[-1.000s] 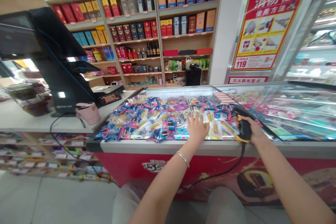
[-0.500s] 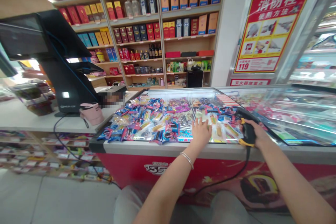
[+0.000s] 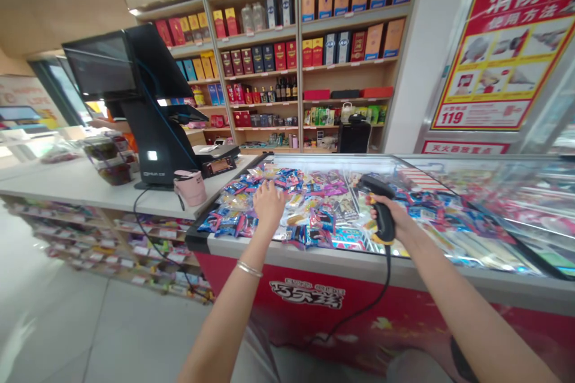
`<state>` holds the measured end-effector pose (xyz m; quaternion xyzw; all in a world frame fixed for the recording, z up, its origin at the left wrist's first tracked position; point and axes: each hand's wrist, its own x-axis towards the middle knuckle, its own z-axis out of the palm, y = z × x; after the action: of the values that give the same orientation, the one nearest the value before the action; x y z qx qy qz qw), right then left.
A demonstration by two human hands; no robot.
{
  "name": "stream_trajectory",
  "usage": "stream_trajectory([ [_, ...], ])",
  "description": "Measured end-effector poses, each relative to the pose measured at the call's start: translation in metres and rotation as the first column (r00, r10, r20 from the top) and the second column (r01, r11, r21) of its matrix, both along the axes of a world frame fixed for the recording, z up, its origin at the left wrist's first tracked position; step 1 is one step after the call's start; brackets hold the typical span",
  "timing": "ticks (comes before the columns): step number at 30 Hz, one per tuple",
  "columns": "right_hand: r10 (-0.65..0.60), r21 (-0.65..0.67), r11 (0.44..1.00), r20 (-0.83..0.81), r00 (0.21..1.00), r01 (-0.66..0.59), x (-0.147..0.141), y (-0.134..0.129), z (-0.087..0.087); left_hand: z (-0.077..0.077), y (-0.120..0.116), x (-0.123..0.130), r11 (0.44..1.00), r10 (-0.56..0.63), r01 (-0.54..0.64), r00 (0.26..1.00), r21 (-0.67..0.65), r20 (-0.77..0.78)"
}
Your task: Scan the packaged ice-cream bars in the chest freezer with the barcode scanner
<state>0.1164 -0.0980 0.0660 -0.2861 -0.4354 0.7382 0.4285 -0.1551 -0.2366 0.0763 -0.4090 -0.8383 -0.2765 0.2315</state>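
My right hand (image 3: 392, 215) is wrapped round the grip of a black and yellow barcode scanner (image 3: 383, 220). Its head points left over the glass top of a chest freezer, and its cord hangs down the red front. On the left part of the freezer top, my left hand (image 3: 269, 206) lies over the small wrapped packets (image 3: 227, 222), fingers stretched out and thumb apart. No packet can be seen in its grasp, though the fingertips' contact is hard to make out. Blue, pink and clear packets surround it, with a clear-wrapped one (image 3: 297, 218) just to its right.
A chest freezer (image 3: 251, 248) spans the front. To its left, a white counter (image 3: 58, 176) holds a black checkout terminal (image 3: 150, 131), a pink cup (image 3: 191, 187) and stacked clear tubs (image 3: 108, 158). Shelves of boxed bottles (image 3: 265, 58) stand behind, beside a red and yellow wall poster (image 3: 503, 51).
My left hand has moved left across the packets, from the freezer's middle to its left part. My right hand has brought the scanner leftward. The view has turned a little too.
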Motion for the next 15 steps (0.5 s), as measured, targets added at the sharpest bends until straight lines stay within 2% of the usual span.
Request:
stream_trajectory([
  [3,0.111,-0.034,0.993,0.001,0.994,-0.111,-0.045,-0.005,-0.003,-0.014,-0.019,-0.025,0.995,0.08,-0.081,0.997,-0.058,-0.018],
  [7,0.239,-0.056,0.97,0.029,0.971,-0.237,-0.09,-0.007,-0.008,-0.03,-0.029,-0.037,0.983,0.117,-0.118,0.993,-0.138,-0.016],
  [12,0.468,-0.13,0.88,0.07,0.881,-0.457,-0.113,-0.001,-0.013,-0.038,-0.033,-0.039,0.982,0.112,-0.118,0.993,-0.148,-0.046],
  [15,0.541,-0.179,0.837,0.128,0.831,-0.517,-0.117,0.003,-0.013,-0.035,-0.033,-0.039,0.984,0.07,-0.067,0.998,-0.167,0.012],
])
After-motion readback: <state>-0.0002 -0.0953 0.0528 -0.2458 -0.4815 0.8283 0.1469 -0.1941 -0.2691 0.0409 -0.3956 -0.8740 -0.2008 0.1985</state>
